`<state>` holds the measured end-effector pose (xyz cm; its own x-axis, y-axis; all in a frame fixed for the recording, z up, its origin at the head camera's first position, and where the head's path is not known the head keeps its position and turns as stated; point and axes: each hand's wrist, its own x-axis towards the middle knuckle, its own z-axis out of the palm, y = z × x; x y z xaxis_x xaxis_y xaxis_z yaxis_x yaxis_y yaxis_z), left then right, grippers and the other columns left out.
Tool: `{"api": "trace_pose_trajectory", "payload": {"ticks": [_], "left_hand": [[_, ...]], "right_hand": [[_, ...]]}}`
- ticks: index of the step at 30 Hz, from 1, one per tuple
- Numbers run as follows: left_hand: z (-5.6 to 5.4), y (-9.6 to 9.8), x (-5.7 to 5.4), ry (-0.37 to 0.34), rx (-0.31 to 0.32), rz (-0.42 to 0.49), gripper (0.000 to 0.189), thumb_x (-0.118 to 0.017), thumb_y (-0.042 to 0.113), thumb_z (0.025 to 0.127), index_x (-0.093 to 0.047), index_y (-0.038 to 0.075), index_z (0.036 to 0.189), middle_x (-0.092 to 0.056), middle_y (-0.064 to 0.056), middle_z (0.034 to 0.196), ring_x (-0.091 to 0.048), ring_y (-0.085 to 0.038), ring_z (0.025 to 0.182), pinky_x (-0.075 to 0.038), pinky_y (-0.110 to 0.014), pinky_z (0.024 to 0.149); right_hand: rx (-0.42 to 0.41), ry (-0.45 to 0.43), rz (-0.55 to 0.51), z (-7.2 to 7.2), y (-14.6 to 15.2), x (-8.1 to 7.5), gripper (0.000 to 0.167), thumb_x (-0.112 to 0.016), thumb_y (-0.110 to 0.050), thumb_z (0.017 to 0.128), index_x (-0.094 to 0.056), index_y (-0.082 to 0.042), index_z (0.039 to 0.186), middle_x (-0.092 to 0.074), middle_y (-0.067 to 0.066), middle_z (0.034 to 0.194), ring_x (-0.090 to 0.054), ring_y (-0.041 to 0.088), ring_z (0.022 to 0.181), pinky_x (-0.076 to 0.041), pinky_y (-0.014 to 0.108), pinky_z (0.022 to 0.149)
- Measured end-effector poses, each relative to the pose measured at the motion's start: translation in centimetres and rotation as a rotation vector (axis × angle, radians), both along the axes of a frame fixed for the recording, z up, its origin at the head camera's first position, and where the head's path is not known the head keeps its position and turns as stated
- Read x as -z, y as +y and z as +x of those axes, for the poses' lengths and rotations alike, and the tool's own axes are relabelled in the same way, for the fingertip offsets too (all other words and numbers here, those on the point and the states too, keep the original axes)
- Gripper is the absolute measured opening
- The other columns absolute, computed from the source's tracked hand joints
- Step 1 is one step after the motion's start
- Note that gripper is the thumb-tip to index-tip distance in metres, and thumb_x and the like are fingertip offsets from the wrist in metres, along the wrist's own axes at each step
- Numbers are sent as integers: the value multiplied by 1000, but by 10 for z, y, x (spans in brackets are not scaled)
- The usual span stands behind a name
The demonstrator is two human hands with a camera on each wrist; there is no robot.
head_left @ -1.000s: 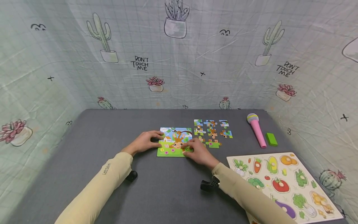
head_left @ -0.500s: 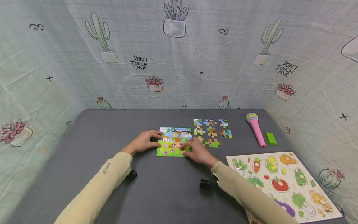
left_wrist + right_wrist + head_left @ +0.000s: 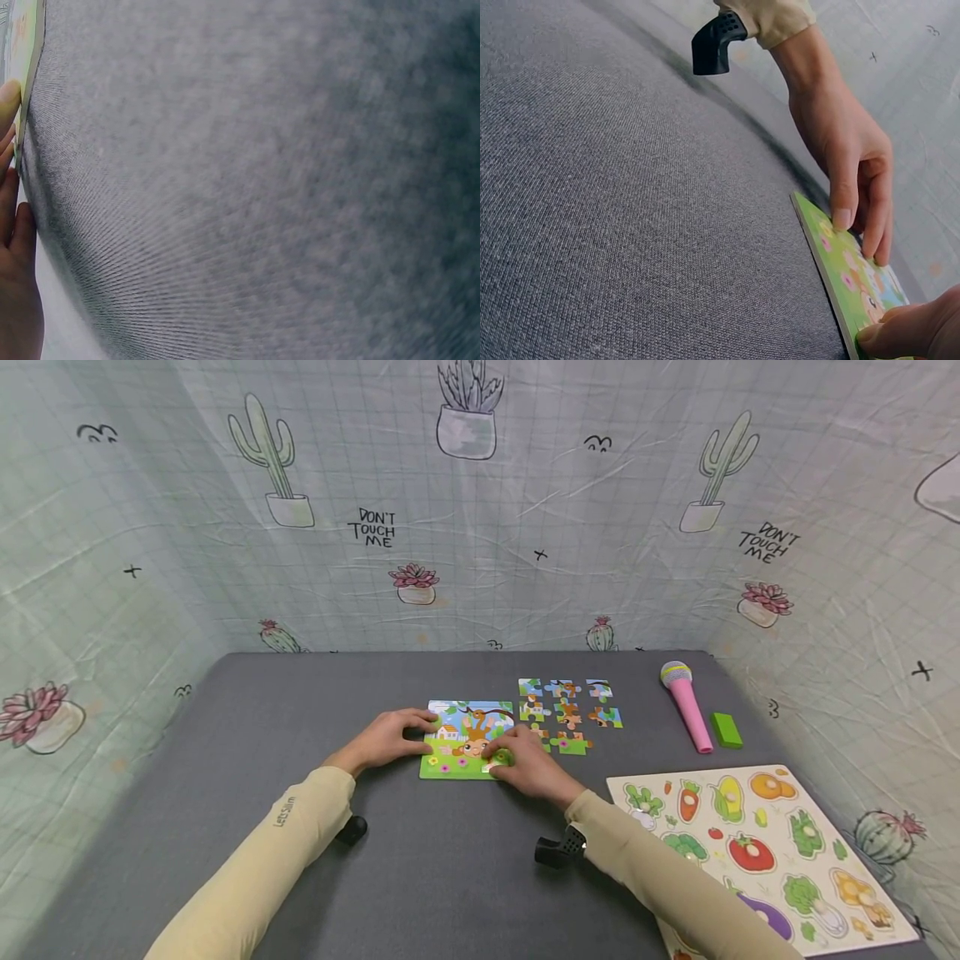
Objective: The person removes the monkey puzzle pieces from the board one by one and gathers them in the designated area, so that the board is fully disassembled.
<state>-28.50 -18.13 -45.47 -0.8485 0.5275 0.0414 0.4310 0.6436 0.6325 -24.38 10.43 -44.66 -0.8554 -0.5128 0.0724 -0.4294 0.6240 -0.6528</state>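
A small puzzle board (image 3: 448,760) with a monkey, a house and flowers lies flat on the dark grey table. My left hand (image 3: 386,737) rests at its left side, thumb and fingertips touching the edge; in the right wrist view that hand (image 3: 844,139) reaches down onto the board. Over the lower right part, my right hand (image 3: 528,764) has its fingers curled and pinches a puzzle piece, largely hidden beneath them. A small pale patch shows between its thumb and index finger. The right thumb (image 3: 896,332) sits close to the board's front edge.
Several loose puzzle pieces (image 3: 567,714) lie in rows right of the board, one partly behind my right hand. Farther right are a pink toy microphone (image 3: 692,708) and a green block (image 3: 726,731). A vegetable picture board (image 3: 731,877) extends under my right forearm.
The right fingertips shift very slightly over the lower right of the board, and the pale patch between them shows a little more. The left hand stays in place.
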Motion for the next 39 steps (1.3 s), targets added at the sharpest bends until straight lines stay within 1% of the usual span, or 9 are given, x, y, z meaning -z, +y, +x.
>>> {"api": "trace_pose_trajectory", "payload": {"ticks": [6, 15, 20, 24, 27, 30, 34, 37, 39], "left_hand": [[2, 1, -2, 0, -9, 1, 40, -74, 21, 89, -67, 4, 124, -52, -11, 142, -42, -34, 136, -35, -52, 111], [0, 0, 1, 5, -9, -2, 39, -74, 21, 89, -68, 4, 124, -52, -10, 142, -42, -33, 136, -36, -51, 110], [-1, 0, 1, 3, -5, -7, 39, -74, 23, 89, -68, 5, 124, -53, -9, 142, -43, -32, 136, -37, -50, 110], [0, 0, 0, 14, 12, -10, 39, -73, 22, 89, -68, 4, 124, -53, -10, 142, -43, -34, 135, -37, -51, 110], [0, 0, 0, 22, 20, -14, 39, -73, 21, 89, -68, 3, 123, -53, -10, 142, -43, -34, 135, -37, -51, 110], [0, 0, 1, 42, 26, -23, 38, -72, 22, 90, -68, 4, 123, -53, -11, 141, -44, -34, 134, -37, -51, 109], [0, 0, 2, 54, 25, -24, 38, -72, 23, 90, -68, 4, 123, -54, -11, 141, -44, -34, 134, -37, -52, 109], [1, 0, 2, 45, 18, -17, 38, -73, 23, 90, -68, 5, 123, -54, -10, 141, -43, -33, 135, -37, -51, 110], [1, 0, 1, 42, 15, -14, 38, -73, 22, 90, -68, 5, 123, -54, -10, 141, -43, -33, 135, -37, -51, 110]], "right_hand": [[4, -17, -21, -1, 0, 1, 17, -72, -7, 89, -73, -8, 105, -46, 9, 105, -39, 22, 89, -38, 36, 77], [59, -20, -78, 0, -1, 0, 18, -75, -6, 86, -75, -10, 103, -49, 7, 113, -46, 25, 101, -43, 41, 84], [33, 13, -53, 0, 0, -1, 19, -75, -6, 86, -75, -11, 104, -53, 8, 114, -49, 25, 104, -45, 42, 86], [-18, 34, -65, -1, 1, 0, 20, -74, -5, 86, -75, -10, 106, -52, 8, 116, -49, 24, 104, -46, 41, 83], [-60, 2, -108, -4, 3, 0, 23, -73, -4, 88, -73, -8, 111, -50, 8, 118, -51, 23, 98, -49, 37, 81], [-62, -74, -155, -6, 8, 1, 27, -71, -7, 90, -71, -7, 117, -51, 8, 116, -50, 20, 90, -50, 33, 75], [-21, -130, -197, -9, 21, 1, 32, -70, -11, 91, -68, -9, 123, -59, 7, 117, -51, 20, 89, -48, 36, 77], [18, -142, -230, -10, 34, -2, 32, -69, -12, 92, -67, -9, 124, -61, 8, 123, -56, 23, 99, -50, 40, 84], [60, -153, -251, -11, 46, -4, 32, -69, -13, 92, -68, -9, 124, -61, 9, 124, -57, 26, 100, -50, 41, 84]]}}
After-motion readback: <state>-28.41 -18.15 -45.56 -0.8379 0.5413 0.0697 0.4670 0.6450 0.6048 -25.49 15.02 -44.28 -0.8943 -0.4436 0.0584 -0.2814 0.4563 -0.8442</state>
